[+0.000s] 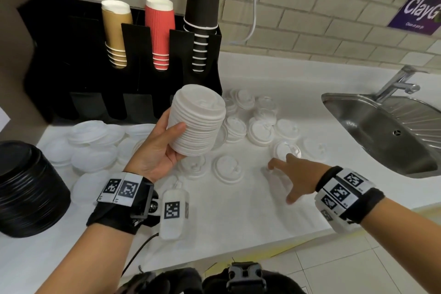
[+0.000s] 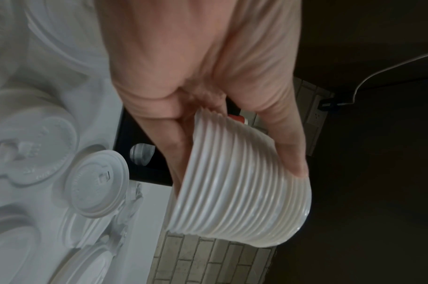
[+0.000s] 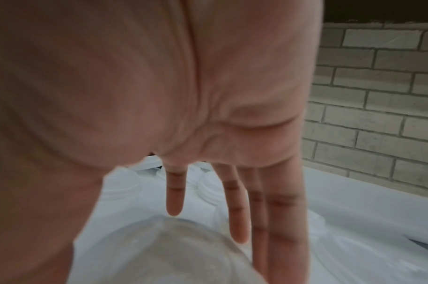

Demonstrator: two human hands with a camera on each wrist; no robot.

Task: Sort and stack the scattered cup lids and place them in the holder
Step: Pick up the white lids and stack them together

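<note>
My left hand (image 1: 167, 141) grips a tall stack of white cup lids (image 1: 198, 119) above the counter, thumb on its front side; the left wrist view shows the same lid stack (image 2: 235, 196) held between thumb and fingers. My right hand (image 1: 286, 174) hovers palm down with straight, spread fingers (image 3: 175, 196) over a clear lid (image 3: 159, 249) on the counter. Several white lids (image 1: 260, 131) lie scattered between the hands and the black holder (image 1: 71, 59), whose lower slots look dark and whose upper slots hold cups.
A stack of black lids (image 1: 28, 188) stands at the left edge. Larger white lids (image 1: 93, 141) pile up at the holder's foot. A steel sink (image 1: 386, 129) with a tap sits at right. The brick wall runs behind.
</note>
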